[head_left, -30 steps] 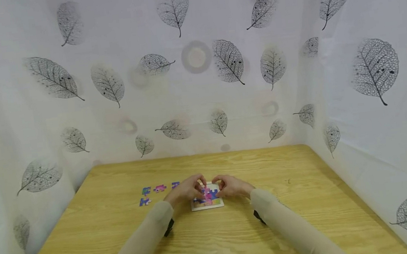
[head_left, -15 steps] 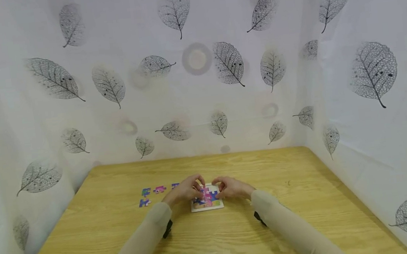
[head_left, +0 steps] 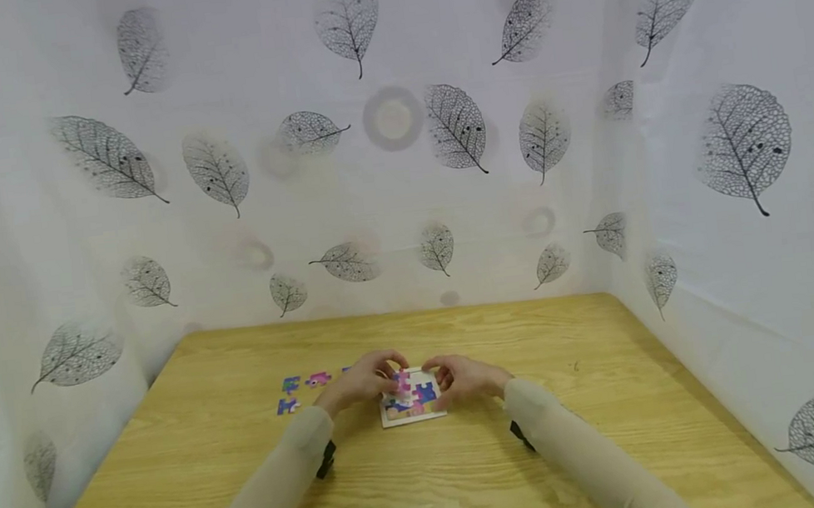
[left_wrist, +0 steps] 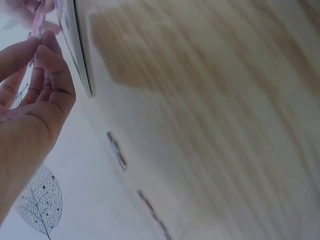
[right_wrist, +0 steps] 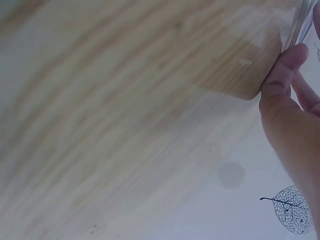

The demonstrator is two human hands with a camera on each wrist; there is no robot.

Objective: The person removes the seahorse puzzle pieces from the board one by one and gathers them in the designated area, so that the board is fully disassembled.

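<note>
A white-edged jigsaw tray [head_left: 414, 420] lies on the table with pink, blue and yellow jigsaw pieces in its lower part and bare white backing above. My left hand [head_left: 361, 383] pinches a pink jigsaw piece [head_left: 401, 382] between thumb and fingertips, over the left half of the tray. The left wrist view shows the pink piece edge-on at the fingertips [left_wrist: 40, 42]. At the tray's right side, my right hand [head_left: 466, 375] holds its edge, thumb against the side and index finger by the far corner. The right wrist view shows the thumb [right_wrist: 290, 62] right at that edge.
Several loose jigsaw pieces lie left of the tray, among them a pink piece [head_left: 318, 379], a blue-green piece [head_left: 291, 384] and a blue piece [head_left: 287, 406]. Another piece is partly hidden behind my left hand. A leaf-print curtain [head_left: 401, 204] surrounds the wooden table [head_left: 433, 486].
My left hand has shifted slightly left, lifting the pink piece from the middle of the tray and uncovering white backing there. My right hand stays at the tray's right edge.
</note>
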